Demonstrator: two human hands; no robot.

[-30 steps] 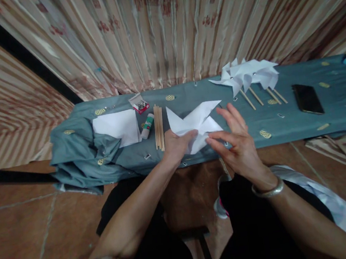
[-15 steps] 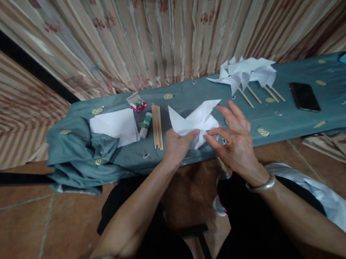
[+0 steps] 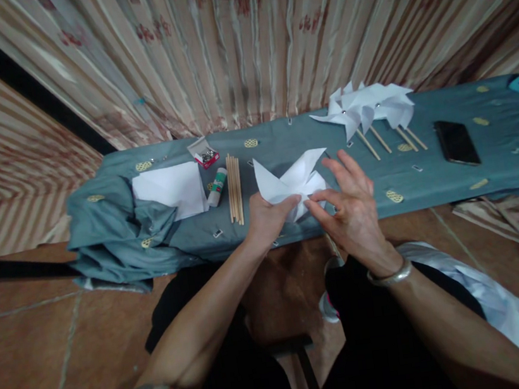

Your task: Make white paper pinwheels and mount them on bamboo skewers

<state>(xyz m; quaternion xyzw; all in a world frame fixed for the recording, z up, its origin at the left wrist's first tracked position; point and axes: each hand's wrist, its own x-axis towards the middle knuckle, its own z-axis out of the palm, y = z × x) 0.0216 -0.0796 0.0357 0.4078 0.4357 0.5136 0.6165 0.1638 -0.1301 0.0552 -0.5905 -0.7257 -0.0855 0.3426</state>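
Together, both hands are at work on a white paper pinwheel (image 3: 293, 180), which sits over the near part of the cloth-covered worktop (image 3: 275, 134), its pointed blades flaring away from the person. The left forearm slants in from the lower left of the pinwheel. The left hand (image 3: 266, 218) grips the pinwheel's near left side, thumb laid along the top and pointing toward the centre; its other fingers are mostly hidden. From the lower right of the pinwheel comes the other forearm, a silvery bangle (image 3: 393, 276) around its wrist. The right hand (image 3: 346, 215) pinches the paper near the centre with thumb and forefinger, their tips just beside the left thumb, while the remaining fingers rise apart, slightly bent. Whether something small is caught between those tips, I cannot tell.

Just left of the pinwheel lies a row of wooden sticks (image 3: 234, 189), then a glue stick (image 3: 217, 187) and a stack of white paper (image 3: 170, 188). An opened little box (image 3: 206, 155) is beyond, to its left. Several pinwheels on sticks (image 3: 366, 110) lie to its far right, and a dark phone (image 3: 456, 143) farther right.
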